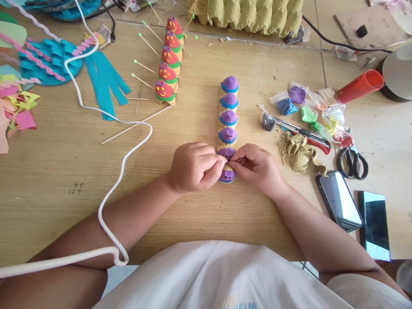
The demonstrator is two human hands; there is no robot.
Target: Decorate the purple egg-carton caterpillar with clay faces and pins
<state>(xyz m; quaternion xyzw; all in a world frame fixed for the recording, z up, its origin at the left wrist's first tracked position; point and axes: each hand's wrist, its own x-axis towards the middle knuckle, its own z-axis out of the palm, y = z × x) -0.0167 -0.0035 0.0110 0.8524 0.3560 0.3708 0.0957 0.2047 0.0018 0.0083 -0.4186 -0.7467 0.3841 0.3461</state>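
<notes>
A strip of egg-carton cups (228,117) stands upright-domed on the table before me, its tops covered in purple clay with blue bands. The nearest cup has small dark eyes and a mouth; another further up has dark dots. My left hand (197,168) is closed, thumb and forefinger pinched at the second-nearest cup. From the other side my right hand (257,168) meets it there, also in a pinch. Whatever lies between the fingertips is too small to make out. Beyond, to the left, sits a finished-looking red and green egg-carton caterpillar (168,64) with green-tipped sticks.
At right lie bagged clays (286,106), a utility knife (302,132), carton scraps (301,154), scissors (352,163), two phones (341,199) and a red cup (359,86). An egg tray (254,15) is behind. A white cable (120,171) crosses my left arm; blue paper strips (104,81) lie left.
</notes>
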